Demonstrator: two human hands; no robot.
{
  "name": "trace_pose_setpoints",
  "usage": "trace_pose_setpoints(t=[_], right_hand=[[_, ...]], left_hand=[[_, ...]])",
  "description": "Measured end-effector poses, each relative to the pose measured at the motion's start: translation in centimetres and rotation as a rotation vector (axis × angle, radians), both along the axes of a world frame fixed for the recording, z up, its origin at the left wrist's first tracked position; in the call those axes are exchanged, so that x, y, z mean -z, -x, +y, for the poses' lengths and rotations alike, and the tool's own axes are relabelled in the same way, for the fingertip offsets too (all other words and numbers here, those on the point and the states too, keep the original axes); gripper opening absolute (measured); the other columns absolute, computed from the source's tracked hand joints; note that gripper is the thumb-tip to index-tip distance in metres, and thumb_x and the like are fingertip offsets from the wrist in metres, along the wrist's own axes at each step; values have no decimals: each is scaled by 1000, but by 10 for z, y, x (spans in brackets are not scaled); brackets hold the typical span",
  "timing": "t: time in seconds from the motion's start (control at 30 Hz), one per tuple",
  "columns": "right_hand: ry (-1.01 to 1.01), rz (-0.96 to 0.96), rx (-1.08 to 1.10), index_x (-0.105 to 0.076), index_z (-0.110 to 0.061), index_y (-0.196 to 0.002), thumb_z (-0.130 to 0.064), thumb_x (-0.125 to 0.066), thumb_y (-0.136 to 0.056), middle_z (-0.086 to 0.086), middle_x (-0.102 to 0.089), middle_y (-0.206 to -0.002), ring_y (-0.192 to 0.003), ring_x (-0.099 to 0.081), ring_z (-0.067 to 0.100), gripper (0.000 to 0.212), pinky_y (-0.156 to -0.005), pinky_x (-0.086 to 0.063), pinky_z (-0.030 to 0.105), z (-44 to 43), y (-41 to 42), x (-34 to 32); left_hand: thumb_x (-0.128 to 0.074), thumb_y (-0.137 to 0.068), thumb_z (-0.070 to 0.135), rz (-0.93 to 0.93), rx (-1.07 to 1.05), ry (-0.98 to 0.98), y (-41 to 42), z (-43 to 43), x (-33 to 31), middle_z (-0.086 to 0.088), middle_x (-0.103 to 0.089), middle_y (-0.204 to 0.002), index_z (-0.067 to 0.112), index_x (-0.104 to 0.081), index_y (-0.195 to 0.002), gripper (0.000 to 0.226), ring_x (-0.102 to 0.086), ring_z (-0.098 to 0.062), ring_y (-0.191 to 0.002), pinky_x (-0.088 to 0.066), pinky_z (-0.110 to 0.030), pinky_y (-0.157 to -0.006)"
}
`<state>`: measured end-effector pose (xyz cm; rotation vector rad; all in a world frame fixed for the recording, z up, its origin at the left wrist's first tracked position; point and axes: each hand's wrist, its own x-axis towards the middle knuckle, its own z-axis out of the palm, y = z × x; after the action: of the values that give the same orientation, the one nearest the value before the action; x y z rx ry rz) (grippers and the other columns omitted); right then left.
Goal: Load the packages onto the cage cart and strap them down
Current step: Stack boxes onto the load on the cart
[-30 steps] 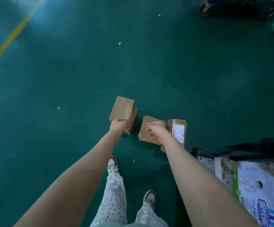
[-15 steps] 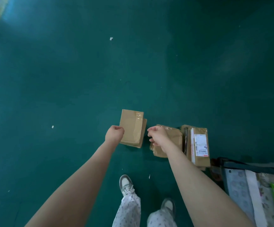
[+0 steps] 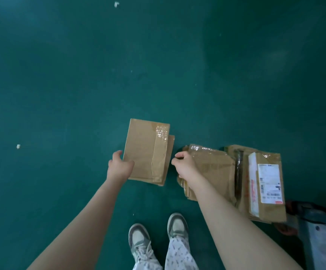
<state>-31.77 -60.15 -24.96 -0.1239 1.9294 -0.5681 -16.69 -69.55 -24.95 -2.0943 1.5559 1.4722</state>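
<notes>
The green floor (image 3: 80, 75) fills nearly all I can see, and all the packages lie on it, none loaded yet. At the lower right edge is a dark corner that I take for the cage cart (image 3: 314, 213), though too little shows to be sure. Just beside it lies the labelled package (image 3: 265, 184), and touching its left side is the crumpled taped package (image 3: 212, 168). A little apart to the left sits the plain package (image 3: 146, 151), lying on a second one that peeks out along its right edge. The left grip (image 3: 119, 166) is grasping the plain package by its near left edge, and the right grip (image 3: 184, 165) is pinching the taped package at its left corner. I judge this the pick-up step. The next move calls for a firm hold on each, a lift clear of the floor and a swing right toward the cart. Compared with half a second ago, both grips hold the same edges. The view has dropped closer, so the packages loom larger, and the yellow line at the upper left is out of view.
</notes>
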Motion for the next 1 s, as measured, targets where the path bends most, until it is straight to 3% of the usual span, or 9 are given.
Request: trace_pose_setpoints(t=[0.1,0.17,0.2,0.27,0.33,0.43,0.57,0.73,1.0], right_hand=[[-22,-39,-31,-23,-16,-148,-20,-44,-97,2,-50,-109,-66,-51,11,55,-61,-43,24,-3,-6,21],[-41,-125,-64,-14,-16,-151,-21,-45,-98,5,-43,-139,-103,-57,20,62,-83,-47,31,-1,-15,31],[-39,-174,-71,-14,-17,-151,-23,-46,-97,4,-36,-147,-121,-49,23,63,-95,-44,36,-1,-21,35],[-27,-270,-37,-11,-21,-152,-25,-51,-96,0,-28,-153,-134,-37,25,69,-105,-38,45,-1,-33,38],[9,-299,47,-5,-28,-152,-25,-53,-95,-3,-26,-154,-135,-35,25,75,-105,-37,50,-2,-42,37],[105,-235,106,-7,-32,-151,-18,-49,-96,-4,-31,-151,-132,-38,22,71,-103,-36,46,-7,-40,21],[186,-160,134,-8,-36,-150,-18,-48,-94,-5,-31,-150,-131,-39,22,71,-102,-35,41,-17,-22,-10],[260,-90,196,-10,-32,-151,-17,-52,-93,-4,-36,-148,-130,-40,21,73,-107,-35,43,-13,3,-82],[397,16,285,-21,-30,-148,-15,-53,-92,-6,-46,-140,-123,-48,20,66,-103,-36,43,5,34,-223]], left_hand=[[-46,-91,16,-24,-17,-52,-8,-3,25,-12,-39,-143,15,-17,-150,65,-47,-26,-106,-36,-30,-84],[-51,-87,23,0,-49,-145,-12,0,39,-8,-43,-140,14,-24,-148,68,-46,-26,-118,-35,-32,-94],[-53,-85,25,32,-69,-188,-13,2,44,-4,-47,-133,14,-31,-143,62,-46,-23,-115,-34,-33,-94],[-51,-90,20,71,-99,-235,-13,9,45,2,-46,-118,14,-37,-136,48,-43,-18,-104,-33,-34,-87],[-51,-91,21,73,-123,-238,-12,13,42,1,-45,-114,15,-36,-134,46,-41,-20,-102,-34,-36,-82],[-54,-89,24,83,-137,-208,-6,13,21,1,-46,-114,18,-35,-127,42,-44,-24,-102,-37,-39,-79],[-54,-89,22,174,-147,-155,11,6,-20,4,-50,-104,18,-37,-124,39,-51,-14,-87,-39,-31,-70],[-54,-88,20,258,-76,-116,42,1,-103,3,-49,-112,19,-35,-132,48,-46,-18,-99,-35,-32,-73],[-53,-90,21,373,95,-4,73,13,-248,0,-47,-114,17,-33,-136,51,-45,-21,-98,-34,-32,-78]])
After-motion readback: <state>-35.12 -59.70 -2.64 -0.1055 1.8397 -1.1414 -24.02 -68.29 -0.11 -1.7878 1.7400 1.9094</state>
